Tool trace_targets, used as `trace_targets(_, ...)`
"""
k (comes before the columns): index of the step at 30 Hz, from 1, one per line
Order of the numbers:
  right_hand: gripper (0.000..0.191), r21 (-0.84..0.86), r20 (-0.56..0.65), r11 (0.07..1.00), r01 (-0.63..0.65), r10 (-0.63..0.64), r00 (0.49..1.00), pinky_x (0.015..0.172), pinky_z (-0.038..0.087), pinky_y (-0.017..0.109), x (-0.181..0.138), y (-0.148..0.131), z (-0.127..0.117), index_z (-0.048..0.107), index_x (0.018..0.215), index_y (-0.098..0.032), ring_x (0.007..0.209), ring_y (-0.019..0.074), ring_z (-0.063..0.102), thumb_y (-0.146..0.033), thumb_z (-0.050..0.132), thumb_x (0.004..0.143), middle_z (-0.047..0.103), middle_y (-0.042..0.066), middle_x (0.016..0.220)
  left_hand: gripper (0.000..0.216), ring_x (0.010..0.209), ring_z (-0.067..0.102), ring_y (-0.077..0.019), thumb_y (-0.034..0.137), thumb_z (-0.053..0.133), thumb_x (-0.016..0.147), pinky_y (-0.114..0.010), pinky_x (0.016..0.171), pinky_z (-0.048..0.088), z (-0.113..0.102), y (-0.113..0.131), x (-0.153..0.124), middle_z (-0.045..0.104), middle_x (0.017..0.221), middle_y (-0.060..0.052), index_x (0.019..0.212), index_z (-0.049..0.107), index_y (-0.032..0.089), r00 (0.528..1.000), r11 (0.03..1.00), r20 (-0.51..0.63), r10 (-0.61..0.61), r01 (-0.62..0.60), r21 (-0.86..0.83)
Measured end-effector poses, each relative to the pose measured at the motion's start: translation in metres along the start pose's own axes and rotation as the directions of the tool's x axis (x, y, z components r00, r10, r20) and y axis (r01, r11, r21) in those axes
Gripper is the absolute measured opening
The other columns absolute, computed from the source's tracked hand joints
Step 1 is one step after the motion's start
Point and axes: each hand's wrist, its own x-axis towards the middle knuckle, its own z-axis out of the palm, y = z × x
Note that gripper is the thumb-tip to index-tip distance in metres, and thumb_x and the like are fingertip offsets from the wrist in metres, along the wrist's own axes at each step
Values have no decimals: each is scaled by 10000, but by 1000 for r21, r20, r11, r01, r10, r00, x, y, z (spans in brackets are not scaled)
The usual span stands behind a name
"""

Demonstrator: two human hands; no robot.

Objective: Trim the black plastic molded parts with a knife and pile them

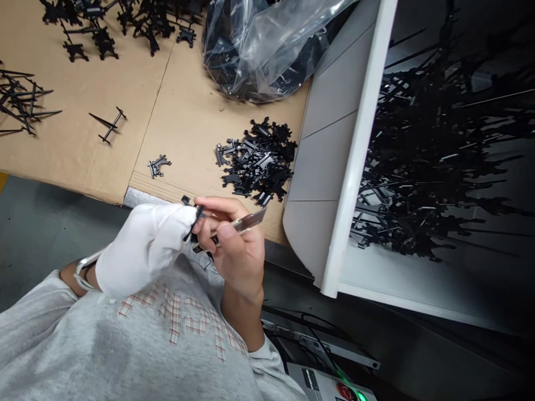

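1. The left hand (142,250), in a white fabric glove, has its grip pressed together on a small black moulded plastic part (194,218), which sits between both hands, just beyond the chest.
2. The bare right hand (240,259) pinches a flat metal blade tool (248,221) between thumb and fingers, and its fingers are touching the black plastic part.
3. A cardboard sheet (196,122) covers the desk (142,197). A loose heap of black parts (254,161) lies just beyond the right hand, with a single part (159,165) to its left. More parts lie scattered toward the far left (20,100).
4. At the far side, a clear plastic bag (267,44) bulges with black parts.
5. To the right stands a white-rimmed bin (359,150) with grey sloped panels (326,128), holding a dense, blurred mass of black parts (418,167).
6. The grey sweatshirt (83,334) carries large plaid letters, seen upside down and partly hidden, so the word cannot be read.
7. At the near right, a control box (321,384) has a red button (346,391); any label there is too small to read.
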Motion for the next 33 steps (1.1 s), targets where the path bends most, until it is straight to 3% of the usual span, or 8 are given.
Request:
trace_targets(5,217,-33,-60,999,-29,27,998,564,592,263,0,0,3,687,1051,-258,646,135,714,-426,722,917,741,8,848,279,598,571,-146,148,433,950,-287,621,499,0,2,0,585,629,13,708,550,223,999,999,25,27,-26,-26)
trace_targets(10,303,-91,-129,993,-73,61,990,588,625,300,0,-2,5,688,1012,-255,670,168,737,-537,699,901,747,18,806,352,502,484,-137,202,431,976,-294,544,463,1,5,0,448,504,19,625,447,217,991,979,77,-112,123,-162)
trace_targets(22,326,-152,-171,987,-53,26,985,598,638,318,0,-5,6,689,995,-263,663,174,729,-572,691,890,746,19,804,415,421,412,-110,314,436,1020,-281,445,406,6,6,-1,499,509,23,619,470,211,971,940,112,-213,235,-249)
trace_targets(24,278,-210,-192,977,-27,-14,981,594,618,302,2,-7,0,688,1003,-260,661,158,719,-521,690,909,750,17,835,406,437,432,-117,323,431,1022,-283,466,407,4,-1,2,504,515,26,636,488,211,976,960,63,-208,216,-178)
trace_targets(26,212,-364,-271,931,-15,-91,958,603,594,296,8,-8,-13,693,1006,-249,681,154,712,-443,687,921,753,20,865,318,538,533,-144,342,479,1004,-300,561,459,-3,-18,9,586,612,8,727,557,208,979,985,-115,-168,170,12)
trace_targets(28,154,-565,-375,824,-44,-208,903,635,573,305,16,-9,-31,699,1000,-234,724,166,710,-363,674,920,751,28,867,197,778,649,-214,382,575,961,-356,747,515,-12,-43,18,697,861,-55,930,632,196,931,935,-359,-69,186,301)
trace_targets(30,116,-707,-436,699,-108,-310,845,689,558,327,28,-8,-51,693,970,-221,751,185,698,-314,651,914,744,35,839,285,1047,643,-317,411,633,928,-442,918,496,-23,-68,30,701,1146,-138,1112,663,194,917,775,-397,-43,282,566)
trace_targets(33,105,-821,-480,505,-266,-358,801,746,536,373,43,-5,-72,682,913,-199,777,229,687,-237,584,907,744,72,838,313,1102,611,-385,437,629,927,-501,936,479,-34,-91,43,690,1182,-160,1128,714,213,938,625,-339,-65,303,719)
